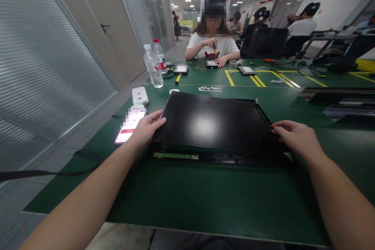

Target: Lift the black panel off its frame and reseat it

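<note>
A glossy black screen panel (211,121) lies tilted over a shallow black frame (234,158), its left side raised. Along the near edge of the frame, a thin green circuit board strip (175,156) shows. My left hand (148,127) is closed on the panel's left edge, thumb on top and the other fingers partly hidden. At the right side, my right hand (295,136) pinches the edge where panel and frame meet; I cannot tell which of the two its fingertips hold.
A lit phone (131,125) and a white device (140,96) lie at left. Two water bottles (154,71) stand behind them. Across the green table (205,199), a person holds a yellow-handled screwdriver (215,50) over a hard drive (211,64). Dark strips (345,95) lie at right.
</note>
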Tool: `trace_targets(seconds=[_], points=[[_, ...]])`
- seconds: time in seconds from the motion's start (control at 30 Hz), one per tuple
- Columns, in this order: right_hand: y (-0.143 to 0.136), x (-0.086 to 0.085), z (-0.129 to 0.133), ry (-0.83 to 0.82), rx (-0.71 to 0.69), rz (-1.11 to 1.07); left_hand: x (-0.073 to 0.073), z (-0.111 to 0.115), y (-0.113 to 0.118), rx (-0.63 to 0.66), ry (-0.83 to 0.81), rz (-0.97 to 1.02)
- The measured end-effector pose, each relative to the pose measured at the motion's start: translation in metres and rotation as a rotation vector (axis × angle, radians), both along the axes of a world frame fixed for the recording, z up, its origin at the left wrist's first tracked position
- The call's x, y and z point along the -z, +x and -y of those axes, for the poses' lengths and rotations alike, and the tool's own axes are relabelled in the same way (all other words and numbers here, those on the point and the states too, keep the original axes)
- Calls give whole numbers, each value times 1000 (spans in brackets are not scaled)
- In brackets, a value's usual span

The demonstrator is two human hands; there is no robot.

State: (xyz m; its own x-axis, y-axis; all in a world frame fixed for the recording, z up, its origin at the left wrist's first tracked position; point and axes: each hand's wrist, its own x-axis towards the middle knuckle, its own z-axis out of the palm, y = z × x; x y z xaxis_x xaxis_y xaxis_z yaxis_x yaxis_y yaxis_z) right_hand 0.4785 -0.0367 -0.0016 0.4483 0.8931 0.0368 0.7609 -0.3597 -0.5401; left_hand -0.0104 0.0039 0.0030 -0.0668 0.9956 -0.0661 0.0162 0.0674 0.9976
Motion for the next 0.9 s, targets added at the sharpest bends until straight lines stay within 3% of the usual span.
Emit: trace_targets(seconds=[0.27,0.57,0.9], points=[[-13,-14,4,23,48,-81,11,-8,-11,-15,116,-380],[-16,-18,4,19,135,-278,31,-17,-22,97,100,-627],[-6,-7,2,90,97,-315,28,-16,-22,135,95,-775]])
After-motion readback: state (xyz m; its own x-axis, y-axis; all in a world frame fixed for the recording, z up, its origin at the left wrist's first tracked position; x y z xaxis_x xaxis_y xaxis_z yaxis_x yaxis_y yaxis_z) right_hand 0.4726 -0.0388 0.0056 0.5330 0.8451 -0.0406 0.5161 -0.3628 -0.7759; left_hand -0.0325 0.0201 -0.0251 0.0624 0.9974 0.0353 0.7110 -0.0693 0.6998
